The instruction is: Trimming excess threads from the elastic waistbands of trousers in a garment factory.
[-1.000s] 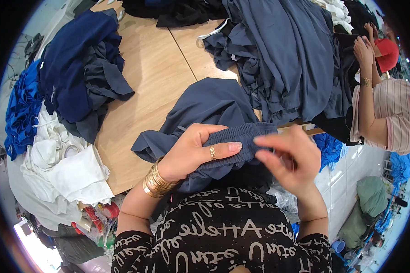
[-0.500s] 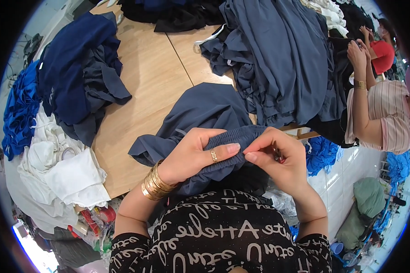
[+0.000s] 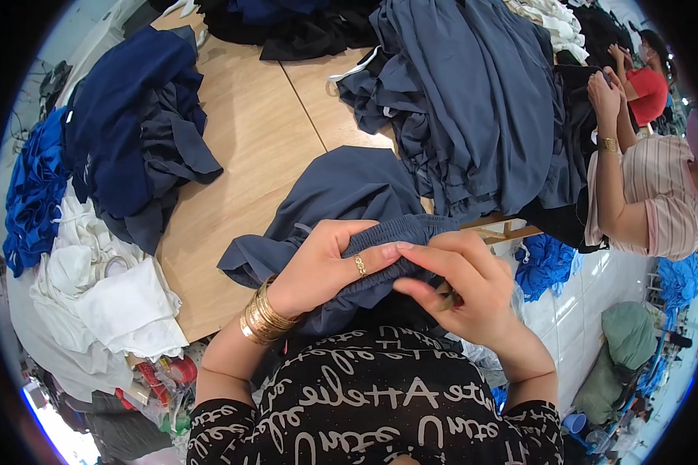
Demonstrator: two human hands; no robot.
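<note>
A dark grey-blue garment (image 3: 349, 182) with a gathered elastic waistband (image 3: 399, 232) lies bunched over the table's near edge, in front of my body. My left hand (image 3: 329, 260) grips that waistband, thumb on top and the other fingers under the cloth. My right hand (image 3: 465, 283) is just to its right, its index fingertip touching the left thumb's tip at the band. The right thumb stands apart from the index finger. Tucked in the curled right fingers is a small metallic thing (image 3: 447, 296), mostly hidden, its kind unclear.
A large heap of grey garments (image 3: 473, 108) covers the table's far right. Navy and grey clothes (image 3: 132, 124) pile at the left, beside white cloth (image 3: 124, 298) and blue cloth (image 3: 35, 186). A co-worker in a striped top (image 3: 644, 198) handles dark fabric at the right.
My right thumb and index finger have parted from their pinch at the waistband, and the index has moved left onto the left thumb. The left hand keeps its hold.
</note>
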